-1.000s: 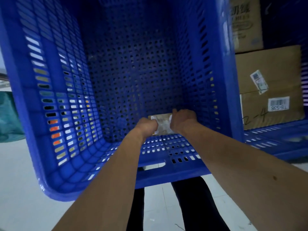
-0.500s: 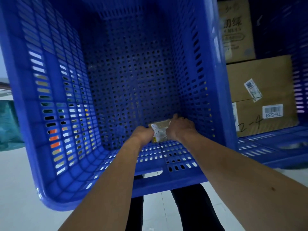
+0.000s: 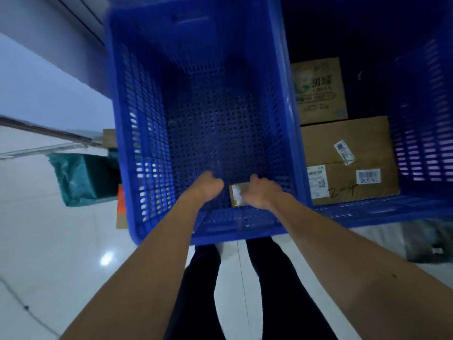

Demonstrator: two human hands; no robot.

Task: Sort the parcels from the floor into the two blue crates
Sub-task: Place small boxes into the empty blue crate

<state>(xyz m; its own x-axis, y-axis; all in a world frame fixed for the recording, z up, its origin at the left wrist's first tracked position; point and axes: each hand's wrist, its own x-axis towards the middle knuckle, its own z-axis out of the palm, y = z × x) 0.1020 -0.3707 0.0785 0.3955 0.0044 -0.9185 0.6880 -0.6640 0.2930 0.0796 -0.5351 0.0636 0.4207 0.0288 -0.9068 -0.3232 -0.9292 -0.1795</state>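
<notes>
Single head-worn wide-angle view, steeply down, close above the left blue crate

Right hand grips parcel — inside crate.

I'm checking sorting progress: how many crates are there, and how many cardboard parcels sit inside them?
Blue perforated plastic crates: 2
Small brown cardboard parcel, left crate: 1
Larger brown cardboard boxes, right crate: 2
Total: 5
</notes>
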